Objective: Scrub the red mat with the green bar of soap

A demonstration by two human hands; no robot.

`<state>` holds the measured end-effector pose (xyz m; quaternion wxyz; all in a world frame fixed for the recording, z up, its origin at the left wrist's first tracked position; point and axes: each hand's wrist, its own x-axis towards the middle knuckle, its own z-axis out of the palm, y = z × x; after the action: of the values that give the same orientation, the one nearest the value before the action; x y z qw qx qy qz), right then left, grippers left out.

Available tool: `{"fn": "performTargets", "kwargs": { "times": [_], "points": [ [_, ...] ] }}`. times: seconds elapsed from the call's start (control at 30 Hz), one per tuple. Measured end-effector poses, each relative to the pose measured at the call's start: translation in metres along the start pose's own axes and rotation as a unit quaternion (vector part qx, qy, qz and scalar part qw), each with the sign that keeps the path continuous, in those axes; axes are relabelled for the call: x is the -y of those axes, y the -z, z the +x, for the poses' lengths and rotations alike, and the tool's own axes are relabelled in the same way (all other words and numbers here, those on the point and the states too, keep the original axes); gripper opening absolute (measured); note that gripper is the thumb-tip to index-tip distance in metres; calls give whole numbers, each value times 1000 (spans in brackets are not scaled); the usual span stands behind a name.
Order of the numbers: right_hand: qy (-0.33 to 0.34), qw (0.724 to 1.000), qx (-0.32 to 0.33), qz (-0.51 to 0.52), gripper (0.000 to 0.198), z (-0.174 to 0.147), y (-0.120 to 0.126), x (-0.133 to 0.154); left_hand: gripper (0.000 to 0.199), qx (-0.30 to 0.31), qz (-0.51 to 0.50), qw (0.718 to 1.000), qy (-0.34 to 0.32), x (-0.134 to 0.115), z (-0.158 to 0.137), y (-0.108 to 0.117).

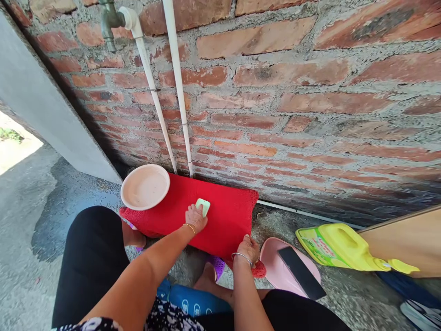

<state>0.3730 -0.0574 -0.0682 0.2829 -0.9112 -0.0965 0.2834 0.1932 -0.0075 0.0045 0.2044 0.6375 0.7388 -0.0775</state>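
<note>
My left hand (195, 218), with a thin gold bracelet, is closed on a pale green block with rounded corners (203, 207). It could be a bar of soap or a brush; the frame does not settle which. The block rests against a red mat (220, 214) spread over a low support that is hidden. My right hand (248, 249), wearing a silver bangle, grips the mat's near right edge, where its shaggy side shows. A pale pink basin (145, 187) sits on the left end of the mat.
Behind is a brick wall (241, 105) with white pipes (179, 82) and a tap (109, 25). At right, a pink plastic lid or tray (272, 257) bears a dark flat bar (299, 272). A yellow detergent jug (339, 246) lies tilted beside a board (409, 239). The floor is wet at left.
</note>
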Motion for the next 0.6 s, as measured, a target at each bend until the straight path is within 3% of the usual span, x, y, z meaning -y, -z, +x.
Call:
{"fn": "performTargets", "kwargs": {
  "times": [0.13,0.23,0.3,0.47,0.53,0.6],
  "points": [
    [2,1000,4,0,35,1,1,-1,66,60,3,986,-156,-27,-30,-27],
    [7,1000,12,1,35,1,1,-2,65,55,5,986,-157,-6,-40,-31],
    [4,1000,11,10,35,2,1,-1,62,26,9,995,-101,29,-39,-25],
    [-16,999,-3,37,35,2,-1,3,56,-57,5,987,147,131,-36,-1],
    [-17,1000,-2,24,37,2,-2,3,57,-71,-6,974,217,152,-39,4],
    [-4,1000,8,-6,40,3,-3,2,58,-71,-14,967,244,153,-43,3]
  ]
}}
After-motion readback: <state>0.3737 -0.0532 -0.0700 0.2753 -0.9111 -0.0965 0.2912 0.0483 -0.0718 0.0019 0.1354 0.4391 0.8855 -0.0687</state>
